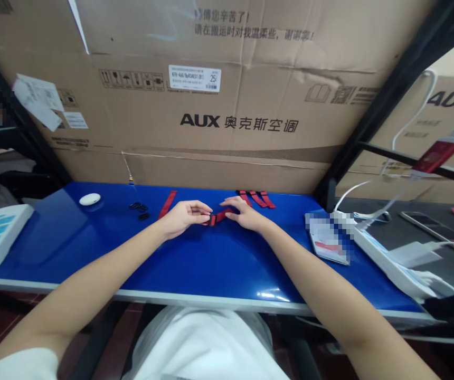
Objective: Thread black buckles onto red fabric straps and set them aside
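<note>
Between my hands, just above the blue table [219,264], is a short red strap [222,215] with a black buckle [212,220] on it. My left hand [183,217] pinches the buckle end between thumb and fingers. At the strap's other end is my right hand [245,212], its thumb and fingers bent around the webbing. A loose red strap [168,205] lies beyond my left hand. Several black buckles [138,207] sit further left. Past my right hand, three red straps [256,199] with black ends lie side by side.
A large cardboard box [219,142] closes off the table's back edge. On the left are a white oval object [90,199] and a white device with blue panels [1,232]. Rightward lie a phone-like object [327,240], a white power strip [385,261] with cables, and black frame posts [353,137].
</note>
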Motion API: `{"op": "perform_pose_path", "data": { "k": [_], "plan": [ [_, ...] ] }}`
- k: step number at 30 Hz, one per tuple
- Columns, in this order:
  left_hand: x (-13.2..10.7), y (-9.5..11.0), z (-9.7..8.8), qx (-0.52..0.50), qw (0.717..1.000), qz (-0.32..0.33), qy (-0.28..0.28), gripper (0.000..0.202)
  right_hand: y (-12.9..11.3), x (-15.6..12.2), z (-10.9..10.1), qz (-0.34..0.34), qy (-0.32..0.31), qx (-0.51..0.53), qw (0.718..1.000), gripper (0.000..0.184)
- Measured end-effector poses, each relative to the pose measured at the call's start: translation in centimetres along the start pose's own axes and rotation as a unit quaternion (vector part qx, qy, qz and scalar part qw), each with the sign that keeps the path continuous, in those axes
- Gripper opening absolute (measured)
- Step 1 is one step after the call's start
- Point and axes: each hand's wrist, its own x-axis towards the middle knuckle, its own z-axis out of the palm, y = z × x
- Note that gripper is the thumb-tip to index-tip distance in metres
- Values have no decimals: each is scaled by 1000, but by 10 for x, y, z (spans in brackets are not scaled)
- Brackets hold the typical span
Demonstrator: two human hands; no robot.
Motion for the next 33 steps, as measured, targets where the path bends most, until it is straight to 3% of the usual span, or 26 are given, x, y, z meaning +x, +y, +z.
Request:
{"op": "perform_pose_path", "data": {
  "k": [4,7,11,15,17,20,23,33],
  "plan": [
    [3,7,-19,58,998,-6,14,41,13,2,-1,64,-16,-99,993,9],
    [7,6,-36,175,982,-1,75,38,12,2,0,104,23,-66,992,8],
    [12,-1,-46,275,952,-15,132,27,-5,-1,0,80,74,21,994,13],
    [10,-3,-30,220,971,14,90,30,-34,-5,3,107,-3,251,962,29],
    [6,-1,-17,154,985,49,54,34,-44,-7,6,91,-40,305,947,38],
    [2,1,-2,69,996,59,6,36,-50,-7,8,48,-13,248,967,30],
    [0,0,5,63,997,53,4,39,-50,-7,9,-11,21,119,993,26],
    [-4,3,13,64,996,45,31,41,-61,-11,2,-32,-55,53,997,22]
  ]
}}
